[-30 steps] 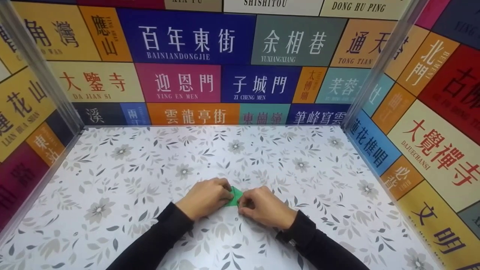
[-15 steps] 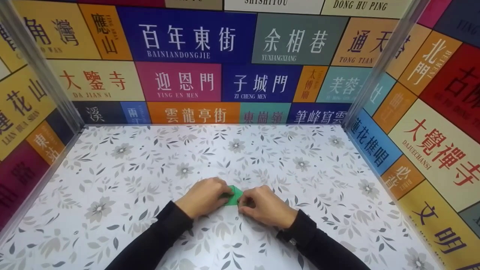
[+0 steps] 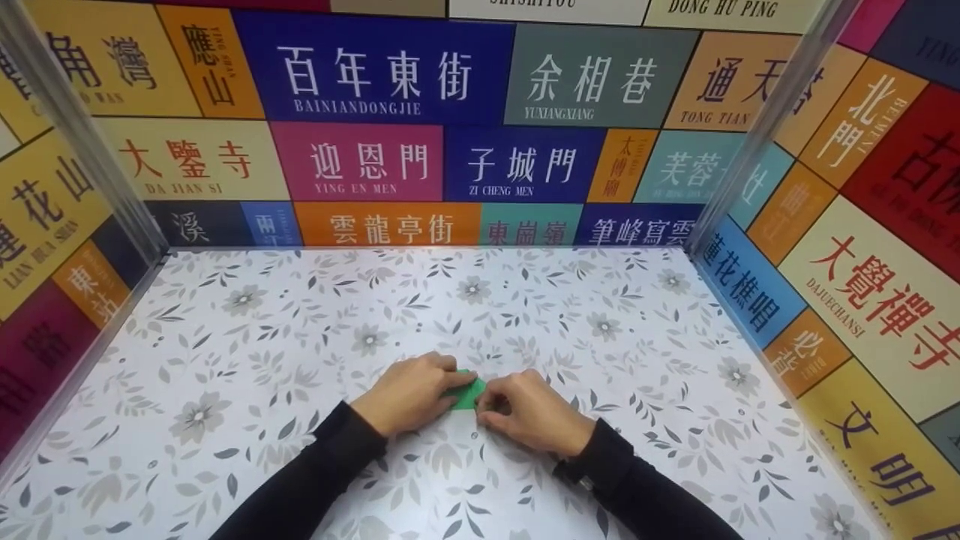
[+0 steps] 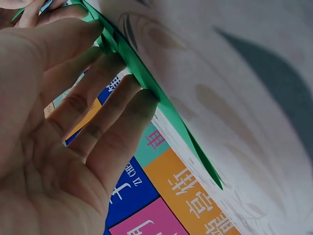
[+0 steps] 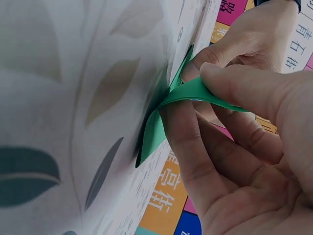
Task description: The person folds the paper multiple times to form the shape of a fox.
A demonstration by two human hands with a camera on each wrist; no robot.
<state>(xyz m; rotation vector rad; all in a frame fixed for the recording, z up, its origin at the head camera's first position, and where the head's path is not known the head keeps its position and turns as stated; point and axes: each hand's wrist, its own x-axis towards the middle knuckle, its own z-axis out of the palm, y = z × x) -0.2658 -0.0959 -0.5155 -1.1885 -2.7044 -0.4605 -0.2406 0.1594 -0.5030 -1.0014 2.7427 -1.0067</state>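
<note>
A small piece of green folded paper (image 3: 466,402) lies on the tabletop between my two hands. My left hand (image 3: 409,394) presses it down with extended fingertips; in the left wrist view several fingertips touch the paper (image 4: 182,131) along its length. My right hand (image 3: 536,414) pinches a flap between thumb and fingers. The right wrist view shows that green flap (image 5: 183,94) curving up off the rest of the sheet, with the left hand (image 5: 244,41) beyond it. From the head view, my fingers hide much of the paper.
The white tabletop (image 3: 300,322) has a grey flower and leaf print. Multicoloured panels with Chinese lettering form a back wall (image 3: 375,75), a left wall (image 3: 45,217) and a right wall (image 3: 862,277). Clear strips (image 3: 739,142) run along the corners.
My left fingers have shifted slightly over the paper, a finger now reaching across its upper part. The right hand keeps its pinch in nearly the same place.
</note>
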